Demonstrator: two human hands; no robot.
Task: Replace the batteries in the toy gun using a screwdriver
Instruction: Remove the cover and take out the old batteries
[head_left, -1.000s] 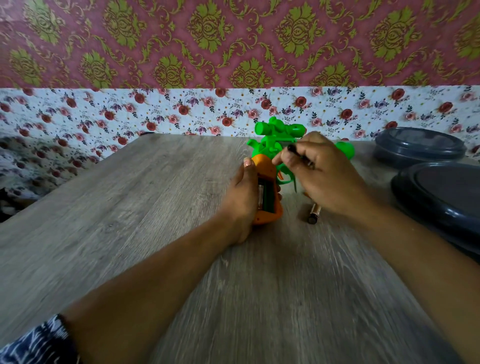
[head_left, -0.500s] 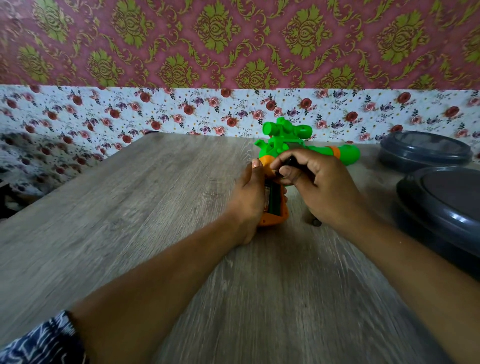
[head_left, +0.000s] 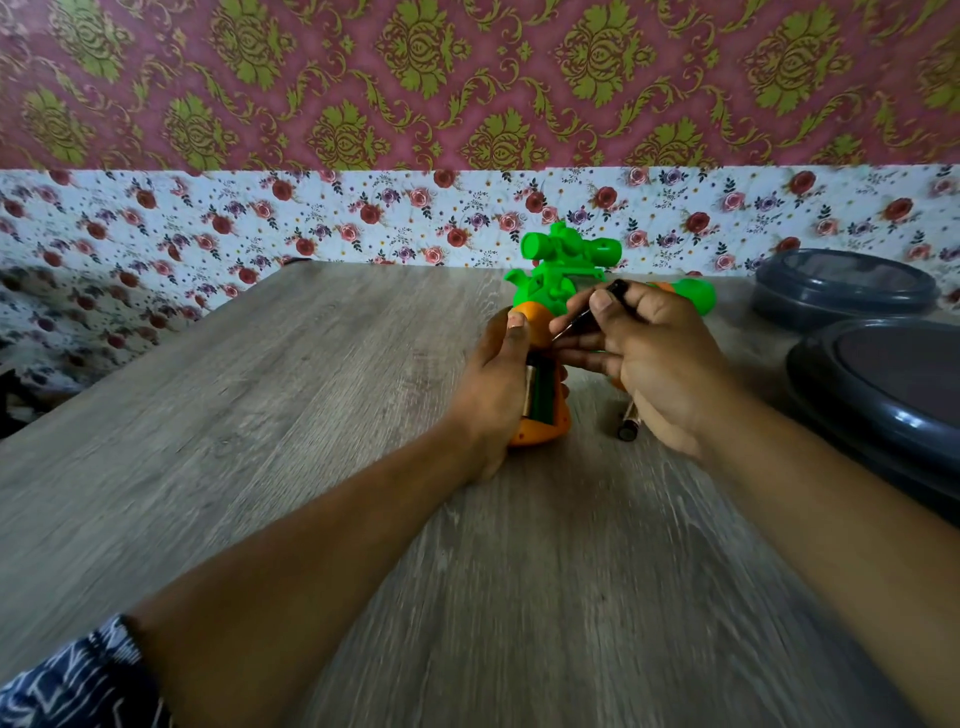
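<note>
A green and orange toy gun (head_left: 563, 275) lies on the wooden table (head_left: 311, 415), its orange grip toward me. My left hand (head_left: 496, 379) grips the orange grip, whose battery compartment (head_left: 540, 392) is open with a battery showing inside. My right hand (head_left: 644, 358) pinches a thin black screwdriver (head_left: 597, 309), its tip pointing down-left at the top of the grip. A loose battery (head_left: 628, 423) lies on the table just under my right hand, partly hidden by it.
Two dark round lidded containers stand at the right: one near the wall (head_left: 844, 288), a larger one (head_left: 883, 389) closer to me at the table's right edge. A flowered wall runs along the table's back.
My right hand has moved left and turned the screwdriver so its tip points at the top of the grip. My left hand still holds the grip in place.
</note>
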